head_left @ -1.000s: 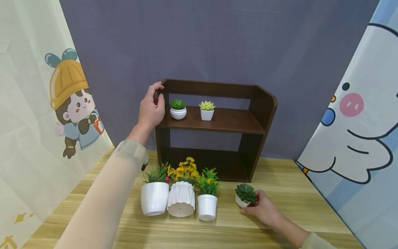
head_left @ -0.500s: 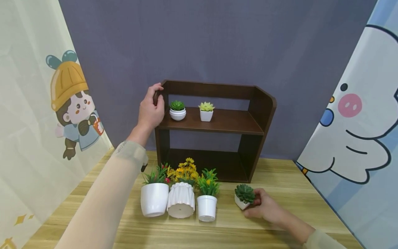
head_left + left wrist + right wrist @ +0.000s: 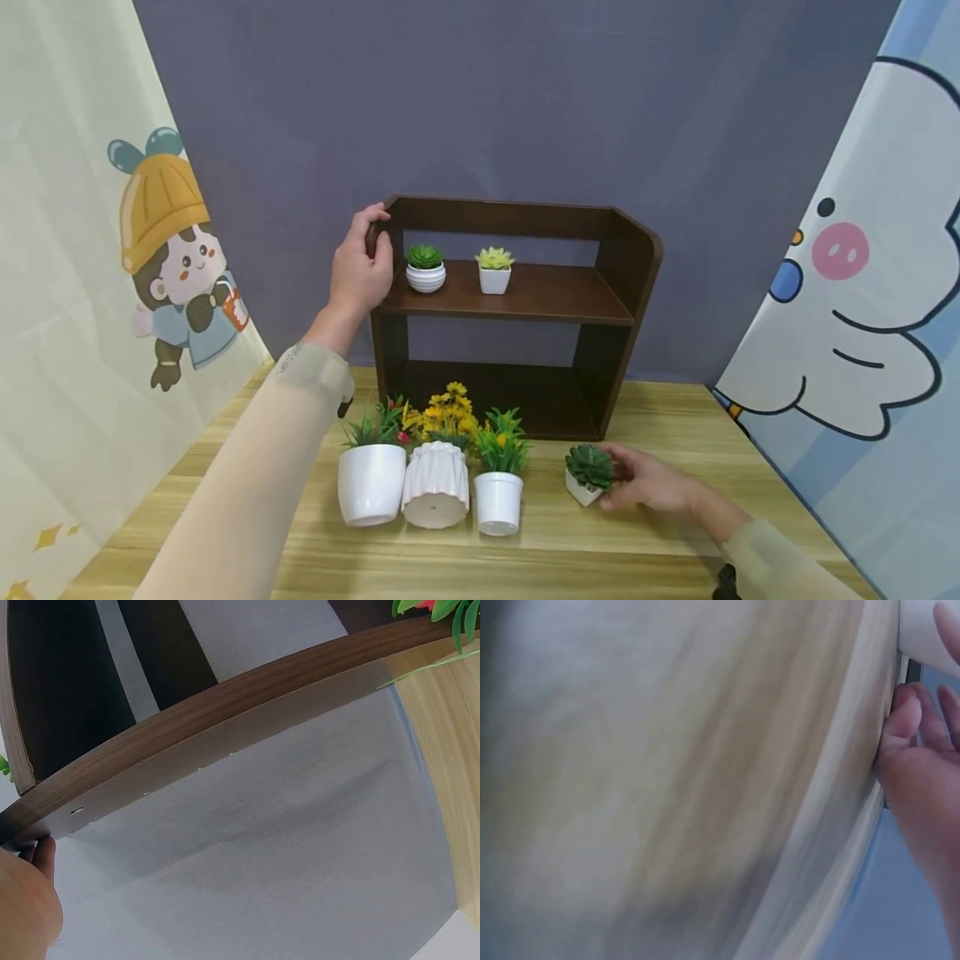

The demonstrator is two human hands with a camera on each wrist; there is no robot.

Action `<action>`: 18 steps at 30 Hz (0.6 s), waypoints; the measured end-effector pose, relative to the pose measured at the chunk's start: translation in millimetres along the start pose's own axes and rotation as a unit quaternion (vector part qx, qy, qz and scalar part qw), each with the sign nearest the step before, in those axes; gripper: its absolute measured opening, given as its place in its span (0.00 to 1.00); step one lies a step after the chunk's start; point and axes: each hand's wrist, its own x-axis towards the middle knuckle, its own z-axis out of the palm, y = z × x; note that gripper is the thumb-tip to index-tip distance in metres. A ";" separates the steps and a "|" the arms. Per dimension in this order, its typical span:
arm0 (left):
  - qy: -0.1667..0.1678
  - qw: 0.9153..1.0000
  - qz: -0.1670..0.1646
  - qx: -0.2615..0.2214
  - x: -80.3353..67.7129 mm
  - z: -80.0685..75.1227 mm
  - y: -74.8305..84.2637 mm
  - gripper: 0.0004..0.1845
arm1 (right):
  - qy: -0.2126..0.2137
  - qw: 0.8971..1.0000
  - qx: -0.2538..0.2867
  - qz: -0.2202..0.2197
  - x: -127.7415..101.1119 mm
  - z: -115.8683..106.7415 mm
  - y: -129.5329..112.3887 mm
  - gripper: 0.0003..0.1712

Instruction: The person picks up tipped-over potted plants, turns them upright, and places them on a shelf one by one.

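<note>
In the head view, my left hand grips the upper left side panel of a dark brown two-tier shelf, with the fingers over its edge. My right hand is at the right side of a dark green succulent in a small white pot on the table. Its fingers and thumb are loosely bent beside the pot; whether a fingertip touches it is hard to tell. The right wrist view is blurred and shows the right hand near a white surface at the edge.
On the upper tier stand a green succulent and a pale yellow-green succulent. In front of the shelf are a red-flowered plant, a yellow-flowered plant in a fluted pot and a leafy plant. The table is wood-patterned.
My right thumb and fingers have drawn back to the right from the dark green succulent's pot, which stays in place. The left hand keeps its grip on the shelf.
</note>
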 end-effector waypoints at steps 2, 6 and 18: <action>0.003 1.000 0.000 -0.001 0.1 1.4 -1.5 0.17 | 0.003 1.000 -0.005 0.003 1.7 0.1 0.7 0.52; 0.007 1.000 0.001 0.000 1.1 1.5 -3.0 0.17 | 0.006 1.000 0.002 0.012 4.2 1.8 1.0 0.53; -0.002 1.000 -0.002 0.002 1.1 1.9 -3.8 0.18 | 0.018 1.000 0.025 0.003 4.1 5.8 7.7 0.49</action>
